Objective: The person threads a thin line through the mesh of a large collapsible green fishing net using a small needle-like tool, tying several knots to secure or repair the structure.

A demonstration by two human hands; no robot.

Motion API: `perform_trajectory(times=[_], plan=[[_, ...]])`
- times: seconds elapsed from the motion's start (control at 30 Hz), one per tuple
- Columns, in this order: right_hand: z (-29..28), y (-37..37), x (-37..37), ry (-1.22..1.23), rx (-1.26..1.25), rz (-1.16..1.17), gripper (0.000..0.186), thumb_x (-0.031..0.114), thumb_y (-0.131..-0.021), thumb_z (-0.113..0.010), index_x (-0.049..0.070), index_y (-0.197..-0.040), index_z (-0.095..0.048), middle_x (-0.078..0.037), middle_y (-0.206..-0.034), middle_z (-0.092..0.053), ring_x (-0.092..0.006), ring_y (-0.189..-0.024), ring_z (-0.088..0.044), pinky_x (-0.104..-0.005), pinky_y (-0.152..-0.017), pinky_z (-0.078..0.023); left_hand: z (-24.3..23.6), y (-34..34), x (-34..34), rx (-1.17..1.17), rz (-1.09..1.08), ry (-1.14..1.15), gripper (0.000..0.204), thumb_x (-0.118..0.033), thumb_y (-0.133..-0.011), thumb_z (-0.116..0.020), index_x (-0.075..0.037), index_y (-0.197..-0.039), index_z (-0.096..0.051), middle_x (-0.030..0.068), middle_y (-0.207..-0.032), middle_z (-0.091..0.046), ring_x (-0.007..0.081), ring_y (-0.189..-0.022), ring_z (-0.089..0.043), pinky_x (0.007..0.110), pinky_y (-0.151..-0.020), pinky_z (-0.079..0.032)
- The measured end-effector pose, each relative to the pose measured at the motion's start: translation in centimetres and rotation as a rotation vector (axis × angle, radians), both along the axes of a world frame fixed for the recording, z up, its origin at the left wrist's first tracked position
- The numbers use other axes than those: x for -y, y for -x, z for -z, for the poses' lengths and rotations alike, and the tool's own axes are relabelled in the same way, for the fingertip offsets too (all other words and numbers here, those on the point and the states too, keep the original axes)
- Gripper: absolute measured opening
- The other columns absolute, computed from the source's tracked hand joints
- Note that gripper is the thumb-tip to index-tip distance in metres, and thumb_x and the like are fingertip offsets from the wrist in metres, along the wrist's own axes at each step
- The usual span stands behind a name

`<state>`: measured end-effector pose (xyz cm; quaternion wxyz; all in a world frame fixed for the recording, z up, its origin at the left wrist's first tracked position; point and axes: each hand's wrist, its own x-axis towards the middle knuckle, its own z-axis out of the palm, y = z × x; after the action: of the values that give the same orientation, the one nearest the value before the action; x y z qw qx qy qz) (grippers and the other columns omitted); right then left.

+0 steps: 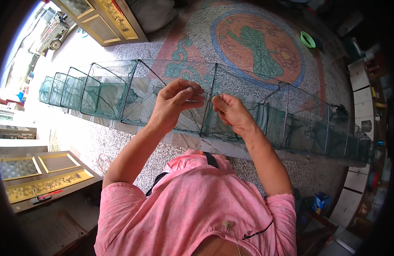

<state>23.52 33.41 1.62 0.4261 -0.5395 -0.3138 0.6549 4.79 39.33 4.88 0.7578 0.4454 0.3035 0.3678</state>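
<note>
A long foldable net cage of green mesh on dark square frames stretches from left to right in front of me. My left hand is raised over its middle, thumb and forefinger pinched and the other fingers loosely bent. Whatever the pinch holds is too fine to make out. On the other side of an upright frame bar, my right hand is closed in a pinch. A tiny dark tip shows above its thumb and forefinger, too small to name. The two hands are apart, close to the bar.
Beneath the cage runs a pale low surface. A green basin sits on the patterned floor at the far right. Carved door panels stand at the upper left, and another at the lower left. A blue box lies at the right.
</note>
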Motion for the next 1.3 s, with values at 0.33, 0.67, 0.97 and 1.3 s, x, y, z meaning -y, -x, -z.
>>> perform_trajectory(times=[0.33,0.67,0.97,1.3], plan=[[0.3,-0.4,-0.2,-0.026,-0.051,-0.006,0.020,0.025,-0.091,-0.055,0.006,-0.086,-0.053,0.004,-0.061,-0.044,-0.0018,-0.047,-0.035,-0.0188,-0.037,-0.025,0.8,0.5,0.6,0.052,-0.054,0.087,0.014,-0.011,-0.093,-0.049,0.000,-0.102,-0.053,0.0128,-0.100,-0.061,0.0204,-0.088,-0.063,0.033,-0.078,-0.054],[1.3,1.5,-1.2,-0.323,0.207,0.163,0.011,0.015,-0.089,-0.056,0.006,-0.087,-0.049,0.002,-0.072,-0.052,-0.0049,-0.055,-0.043,-0.0197,-0.048,-0.036,3.8,-2.2,4.5,0.056,-0.222,0.107,0.016,-0.015,-0.095,-0.047,-0.001,-0.101,-0.050,0.0107,-0.092,-0.060,0.0177,-0.077,-0.064,0.028,-0.072,-0.054],[0.7,-0.6,-0.6,0.045,-0.281,0.079,0.016,0.011,-0.085,-0.061,0.006,-0.097,-0.051,0.001,-0.078,-0.053,-0.0010,-0.053,-0.041,-0.0148,-0.039,-0.028,3.5,-2.2,4.7,-0.005,-0.215,0.155,0.016,-0.017,-0.095,-0.046,-0.003,-0.101,-0.050,0.0085,-0.089,-0.060,0.0145,-0.075,-0.062,0.025,-0.068,-0.052],[3.0,0.9,-1.3,-0.257,0.370,0.139,0.012,0.011,-0.082,-0.058,0.000,-0.084,-0.058,-0.003,-0.076,-0.061,-0.0114,-0.063,-0.054,-0.0260,-0.058,-0.044,3.9,-2.4,4.7,0.021,-0.204,0.135,0.017,-0.018,-0.094,-0.047,-0.003,-0.100,-0.050,0.0085,-0.088,-0.060,0.0142,-0.075,-0.062,0.025,-0.068,-0.052]])
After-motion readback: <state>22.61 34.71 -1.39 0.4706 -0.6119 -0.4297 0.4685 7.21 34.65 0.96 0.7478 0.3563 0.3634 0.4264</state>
